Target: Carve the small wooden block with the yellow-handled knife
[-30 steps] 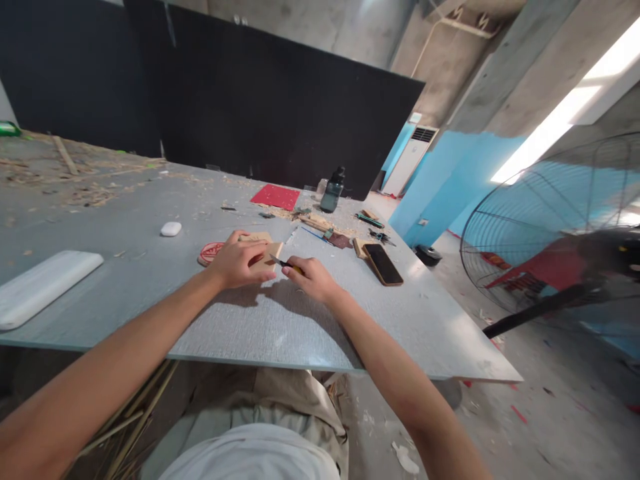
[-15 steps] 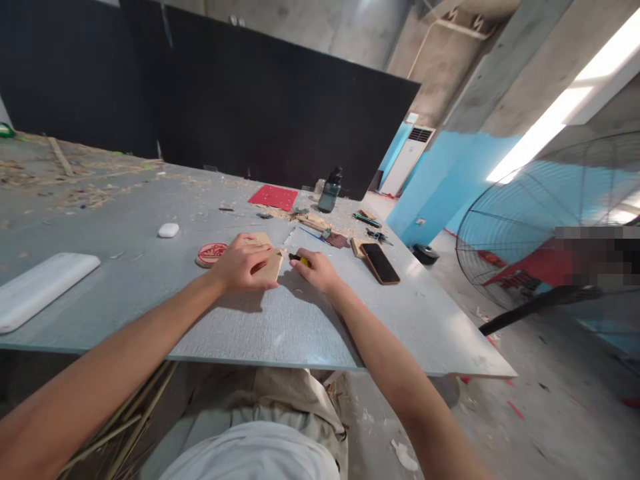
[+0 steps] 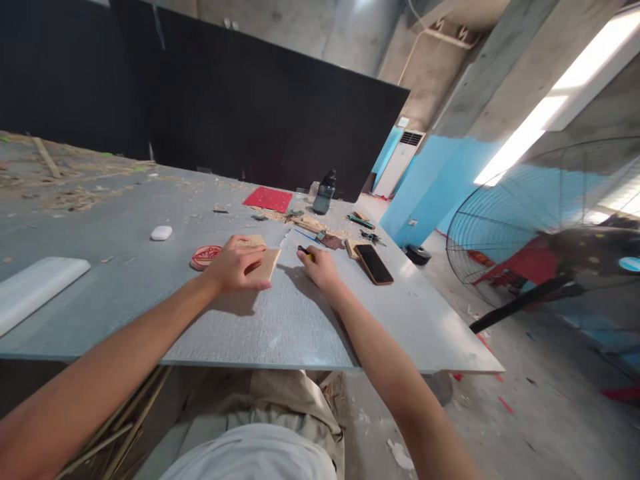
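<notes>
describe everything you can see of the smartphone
The smartphone lies screen up on the gray table, untouched by hands, right of the right hand. It is slim, with rounded corners, a dark screen and a brownish edge, perhaps a case. A pale wooden block sits at its left side; whether they touch is unclear.

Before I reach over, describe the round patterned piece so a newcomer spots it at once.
On the grey table, find the left hand holding pale wood. Left of that hand lies the round piece; its red linework on a pale face sets it apart from that wood and the rounded white item farther left.
</notes>
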Tool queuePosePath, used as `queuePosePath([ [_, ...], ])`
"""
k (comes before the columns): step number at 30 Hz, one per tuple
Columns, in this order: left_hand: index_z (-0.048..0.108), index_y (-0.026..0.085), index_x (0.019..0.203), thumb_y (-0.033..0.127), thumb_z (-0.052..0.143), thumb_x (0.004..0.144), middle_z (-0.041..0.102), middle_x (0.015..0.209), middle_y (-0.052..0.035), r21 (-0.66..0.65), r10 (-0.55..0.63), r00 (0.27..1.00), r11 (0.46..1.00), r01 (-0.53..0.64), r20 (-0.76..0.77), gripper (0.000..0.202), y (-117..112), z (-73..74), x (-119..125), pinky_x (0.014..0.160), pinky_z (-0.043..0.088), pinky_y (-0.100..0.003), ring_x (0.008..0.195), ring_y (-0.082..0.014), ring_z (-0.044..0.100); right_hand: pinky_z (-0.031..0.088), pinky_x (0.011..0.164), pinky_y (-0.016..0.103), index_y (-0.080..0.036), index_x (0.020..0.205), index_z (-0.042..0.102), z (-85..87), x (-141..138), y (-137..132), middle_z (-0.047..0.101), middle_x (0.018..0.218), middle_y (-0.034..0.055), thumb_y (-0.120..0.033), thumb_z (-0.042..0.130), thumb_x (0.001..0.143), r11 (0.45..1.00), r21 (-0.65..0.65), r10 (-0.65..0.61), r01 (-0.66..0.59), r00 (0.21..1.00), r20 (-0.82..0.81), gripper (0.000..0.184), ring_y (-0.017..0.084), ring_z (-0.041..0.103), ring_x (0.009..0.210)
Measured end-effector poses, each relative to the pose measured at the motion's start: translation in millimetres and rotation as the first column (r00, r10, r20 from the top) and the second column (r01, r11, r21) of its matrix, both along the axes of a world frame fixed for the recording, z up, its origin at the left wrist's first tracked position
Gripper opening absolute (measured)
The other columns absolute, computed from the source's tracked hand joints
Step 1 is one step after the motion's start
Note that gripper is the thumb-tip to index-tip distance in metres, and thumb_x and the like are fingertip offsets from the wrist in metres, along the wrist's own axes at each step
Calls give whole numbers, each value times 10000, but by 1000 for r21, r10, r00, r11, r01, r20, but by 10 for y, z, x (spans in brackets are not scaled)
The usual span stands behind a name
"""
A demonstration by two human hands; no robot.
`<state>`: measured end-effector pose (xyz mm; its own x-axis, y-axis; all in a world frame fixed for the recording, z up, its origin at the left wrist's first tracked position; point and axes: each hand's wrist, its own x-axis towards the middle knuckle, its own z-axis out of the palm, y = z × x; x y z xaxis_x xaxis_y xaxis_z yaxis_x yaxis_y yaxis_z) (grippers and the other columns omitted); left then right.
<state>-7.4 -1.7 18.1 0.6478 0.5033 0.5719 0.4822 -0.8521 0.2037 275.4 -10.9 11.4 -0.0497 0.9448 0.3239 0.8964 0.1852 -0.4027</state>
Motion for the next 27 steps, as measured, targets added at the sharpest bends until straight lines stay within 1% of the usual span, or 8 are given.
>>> queuePosePath([
  [3,496,226,696,756,625,861,722,781,-32,-8,26,1000,1000,-26,-1,569,9,4,-26,1056,358,-530,808,-268,681,282,636,294,-225,834,655,4,-163,-73,659,723,12,-470,580,1059,991,-5,134,-134,991,-4,341,166,526,651],
  [5,475,229,711,762,612,871,673,728,-5,-10,42,999,999,-42,4,573,12,12,-39,1031,368,-513,738,-235,631,270,621,296,-224,810,635,9,-220,-108,615,682,-5,-478,576,1058,982,-5,190,-190,982,-17,359,157,492,624],
  [8,455,231,726,768,598,879,622,688,20,-14,58,998,998,-57,16,577,15,26,-51,1010,368,-501,682,-205,573,253,606,301,-219,782,597,15,-228,-137,553,645,-18,-483,544,1065,977,7,215,-215,975,-49,391,152,459,604],
  [12,446,229,719,745,593,889,596,674,32,-21,64,998,998,-63,18,563,15,27,-49,1021,354,-500,650,-184,533,255,611,300,-219,778,559,26,-209,-161,527,648,-27,-497,537,1058,972,28,234,-232,969,-84,395,146,441,609],
  [18,446,233,727,728,603,884,622,689,26,-20,60,998,998,-60,12,542,7,11,-38,1021,358,-490,694,-200,572,251,611,299,-221,761,510,38,-274,-215,476,646,-54,-498,615,990,910,-2,409,-414,899,-159,374,127,414,601],
  [23,446,237,723,708,617,869,638,697,21,6,46,999,999,-46,28,522,-18,29,-37,1052,362,-504,734,-220,629,276,614,288,-218,735,500,58,-354,-269,481,668,-56,-504,638,942,866,-54,465,-497,840,-279,378,125,411,631],
  [25,451,239,711,703,629,854,648,702,7,23,36,999,999,-37,40,518,-37,44,-32,1068,359,-515,797,-250,669,292,617,283,-215,731,514,66,-386,-289,475,675,-55,-476,637,928,847,-76,478,-526,816,-325,349,126,403,643],
  [27,465,239,706,702,644,838,693,760,-23,40,24,999,999,-26,49,514,-63,60,-22,1089,353,-526,886,-282,703,310,624,281,-210,743,544,72,-415,-305,480,684,-51,-453,626,922,829,-96,490,-551,799,-348,313,128,408,652],
])
